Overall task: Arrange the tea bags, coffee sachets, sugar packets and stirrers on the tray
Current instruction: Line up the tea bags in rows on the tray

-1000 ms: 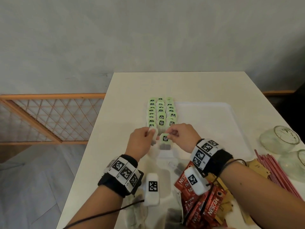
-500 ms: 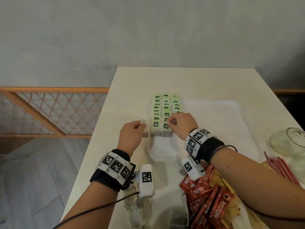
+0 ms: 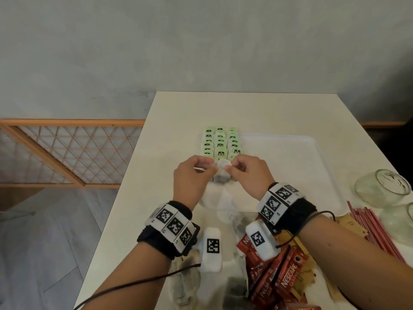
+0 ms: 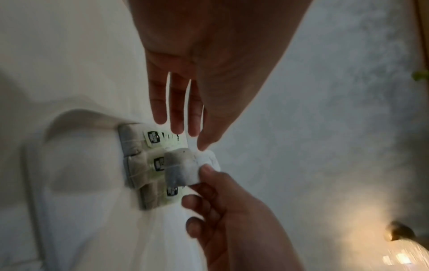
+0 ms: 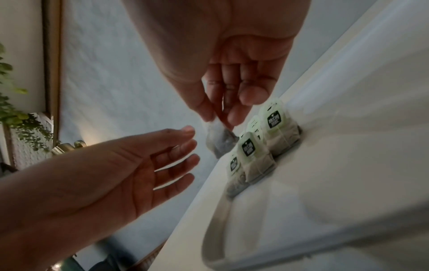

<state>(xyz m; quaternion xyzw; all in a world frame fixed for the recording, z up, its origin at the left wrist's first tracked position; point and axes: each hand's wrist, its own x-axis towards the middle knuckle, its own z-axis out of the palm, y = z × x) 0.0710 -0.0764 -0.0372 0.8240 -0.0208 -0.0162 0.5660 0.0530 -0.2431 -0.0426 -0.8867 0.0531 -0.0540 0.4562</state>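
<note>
The head view is evenly lit and soft, a little hazy, with mild bending of straight lines near the edges. The white tray is overexposed and almost merges with the tabletop. Both wrist views are dim and grainy, strongly distorted, with the palms dark against the pale wall. A warm glow shines low in the left wrist view. The tea bags look slightly blurred, and soft shadows lie beside them.
</note>
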